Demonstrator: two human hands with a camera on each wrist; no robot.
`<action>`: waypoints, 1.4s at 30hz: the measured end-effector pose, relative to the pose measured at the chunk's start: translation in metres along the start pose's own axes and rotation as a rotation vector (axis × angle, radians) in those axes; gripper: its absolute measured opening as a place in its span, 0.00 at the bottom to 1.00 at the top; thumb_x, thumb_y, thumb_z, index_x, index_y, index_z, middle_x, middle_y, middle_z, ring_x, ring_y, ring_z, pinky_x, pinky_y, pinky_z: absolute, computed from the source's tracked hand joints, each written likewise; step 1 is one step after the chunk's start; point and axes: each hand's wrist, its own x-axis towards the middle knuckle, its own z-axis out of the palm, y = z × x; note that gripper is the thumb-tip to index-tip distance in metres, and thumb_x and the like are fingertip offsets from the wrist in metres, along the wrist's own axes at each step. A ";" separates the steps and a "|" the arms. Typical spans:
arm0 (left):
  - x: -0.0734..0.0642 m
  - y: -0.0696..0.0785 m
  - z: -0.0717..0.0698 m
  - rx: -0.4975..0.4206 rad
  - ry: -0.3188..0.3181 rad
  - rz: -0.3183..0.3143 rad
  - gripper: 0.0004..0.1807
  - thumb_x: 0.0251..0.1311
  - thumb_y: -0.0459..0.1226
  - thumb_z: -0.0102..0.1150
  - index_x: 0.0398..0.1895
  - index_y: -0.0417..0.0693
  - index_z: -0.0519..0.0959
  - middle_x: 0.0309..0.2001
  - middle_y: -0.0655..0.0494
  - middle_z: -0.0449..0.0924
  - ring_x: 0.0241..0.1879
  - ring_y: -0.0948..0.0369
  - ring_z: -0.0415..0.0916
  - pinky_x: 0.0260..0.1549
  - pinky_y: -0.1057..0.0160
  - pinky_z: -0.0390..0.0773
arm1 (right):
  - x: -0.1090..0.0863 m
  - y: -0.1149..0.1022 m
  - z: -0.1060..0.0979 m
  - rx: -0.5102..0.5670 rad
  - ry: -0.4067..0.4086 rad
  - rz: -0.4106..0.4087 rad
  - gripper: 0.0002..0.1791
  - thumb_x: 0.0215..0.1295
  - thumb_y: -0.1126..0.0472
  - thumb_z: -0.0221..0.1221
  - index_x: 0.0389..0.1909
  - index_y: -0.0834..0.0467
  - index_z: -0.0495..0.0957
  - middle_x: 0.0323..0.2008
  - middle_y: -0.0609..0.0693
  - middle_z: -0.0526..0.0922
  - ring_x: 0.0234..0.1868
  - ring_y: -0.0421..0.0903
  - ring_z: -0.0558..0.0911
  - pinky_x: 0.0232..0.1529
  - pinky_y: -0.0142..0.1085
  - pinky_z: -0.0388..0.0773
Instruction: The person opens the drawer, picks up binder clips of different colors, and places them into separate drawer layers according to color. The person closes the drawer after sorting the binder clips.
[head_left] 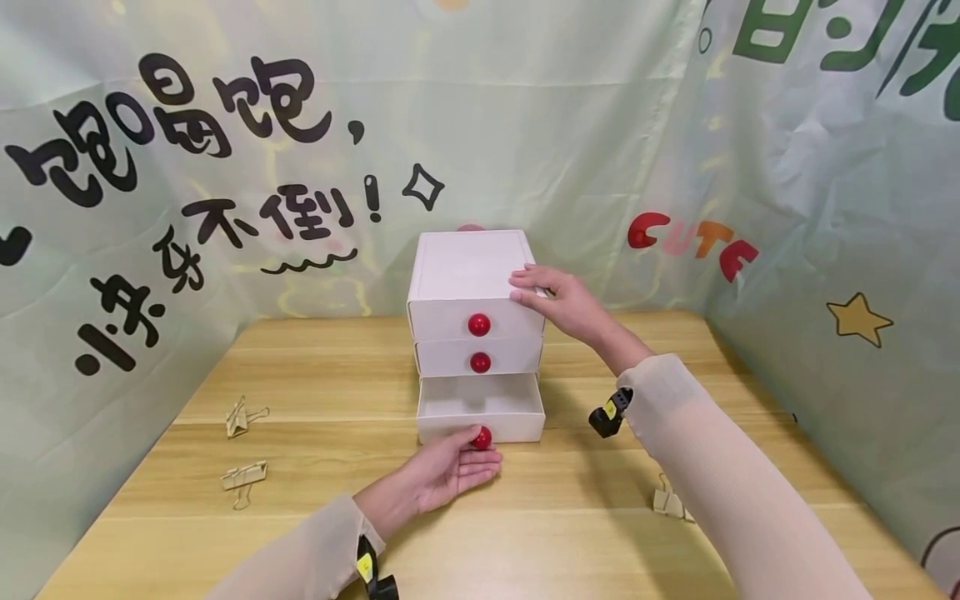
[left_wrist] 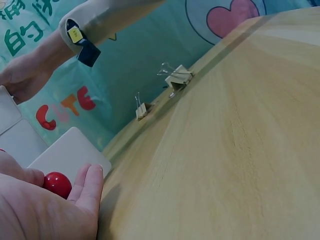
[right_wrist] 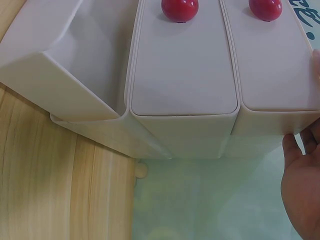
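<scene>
Looks like a makeshift recording booth: curtained on three sides with pale green fabric (head_left: 540,158) bearing playful lettering (head_left: 643,232) and a yellow star (head_left: 860,320), fitted with a wood-grain counter (head_left: 322,375), worked in with cameras (head_left: 606,418) strapped at the wrists.

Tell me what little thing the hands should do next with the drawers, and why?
I'd probably loosen the left hand from the red knob, because its fingers hold that knob while the bottom drawer already stands open, its inside showing. The right hand rests on the white box, which may help steady it.
</scene>
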 end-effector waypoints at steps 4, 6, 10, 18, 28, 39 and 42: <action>-0.001 -0.001 0.000 -0.010 -0.003 0.006 0.27 0.72 0.44 0.51 0.58 0.26 0.67 0.45 0.37 0.81 0.49 0.46 0.81 0.54 0.55 0.77 | 0.000 -0.001 0.001 0.001 -0.002 -0.002 0.29 0.63 0.40 0.62 0.61 0.50 0.78 0.66 0.46 0.72 0.71 0.44 0.62 0.69 0.49 0.59; -0.001 -0.001 0.001 -0.016 -0.007 0.011 0.27 0.71 0.44 0.51 0.58 0.27 0.68 0.45 0.37 0.81 0.49 0.46 0.80 0.54 0.55 0.77 | 0.000 -0.001 0.001 0.003 -0.001 0.000 0.29 0.63 0.40 0.62 0.61 0.50 0.78 0.66 0.46 0.72 0.71 0.44 0.62 0.69 0.49 0.59; -0.003 0.000 0.007 -0.015 -0.021 0.007 0.25 0.71 0.44 0.52 0.58 0.29 0.69 0.45 0.36 0.81 0.51 0.45 0.80 0.54 0.54 0.77 | 0.000 -0.002 0.000 0.004 -0.004 0.000 0.29 0.64 0.41 0.62 0.62 0.51 0.77 0.67 0.47 0.71 0.72 0.45 0.61 0.69 0.49 0.59; -0.007 -0.004 0.006 0.020 -0.010 0.002 0.25 0.71 0.44 0.51 0.58 0.28 0.69 0.46 0.35 0.80 0.50 0.45 0.80 0.53 0.54 0.77 | 0.000 -0.003 0.000 -0.004 -0.001 -0.006 0.29 0.64 0.40 0.62 0.62 0.50 0.78 0.66 0.47 0.72 0.71 0.45 0.61 0.70 0.48 0.58; -0.015 -0.005 -0.007 0.296 -0.040 0.025 0.31 0.71 0.51 0.50 0.56 0.27 0.71 0.41 0.38 0.82 0.40 0.51 0.84 0.47 0.56 0.81 | -0.001 -0.003 -0.001 -0.013 0.000 -0.009 0.29 0.64 0.40 0.62 0.62 0.51 0.77 0.66 0.47 0.72 0.72 0.45 0.61 0.70 0.49 0.58; -0.030 0.013 -0.033 0.576 -0.088 0.090 0.26 0.73 0.47 0.49 0.48 0.28 0.75 0.40 0.42 0.82 0.39 0.55 0.82 0.43 0.60 0.82 | -0.001 -0.003 -0.001 -0.009 0.000 -0.011 0.29 0.64 0.40 0.61 0.62 0.50 0.78 0.67 0.46 0.71 0.72 0.44 0.61 0.70 0.49 0.58; -0.035 0.019 -0.040 0.648 -0.106 0.117 0.22 0.73 0.44 0.48 0.47 0.28 0.76 0.40 0.43 0.81 0.40 0.53 0.82 0.44 0.59 0.82 | -0.002 -0.004 0.000 -0.015 -0.004 -0.010 0.29 0.64 0.40 0.61 0.62 0.50 0.77 0.67 0.47 0.71 0.72 0.45 0.61 0.70 0.49 0.58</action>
